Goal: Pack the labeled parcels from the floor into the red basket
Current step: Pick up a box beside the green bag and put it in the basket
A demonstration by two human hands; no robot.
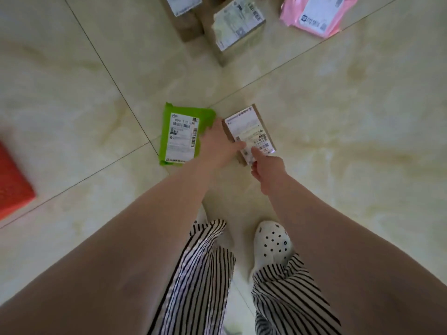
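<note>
- The person stood on a pale tiled floor (338, 117) and reached both bare arms down to a small brown cardboard parcel (250, 134) with a white shipping label on its top face.
- The left hand (219, 141) held the parcel's left edge, thumb lying across the label; its fingers were hidden behind the box, so how far they curled could not be told.
- The right hand (268, 170) touched the near end of the label with an extended finger; its other fingers were loosely curled and held nothing.
- A green mailer bag (181, 136) with a white label lay flat on the floor just left of that parcel, partly under the left wrist.
- At the far edge lay two more labelled cardboard boxes, one (239, 30) nearer the middle and one (186, 13) to its left, and a pink mailer bag (314, 18) at far right.
- A corner of the red basket (12, 182) showed at the left edge, well apart from the parcels.
- Striped trousers (205, 274) and a white perforated clog (272, 243) were at the near side.
</note>
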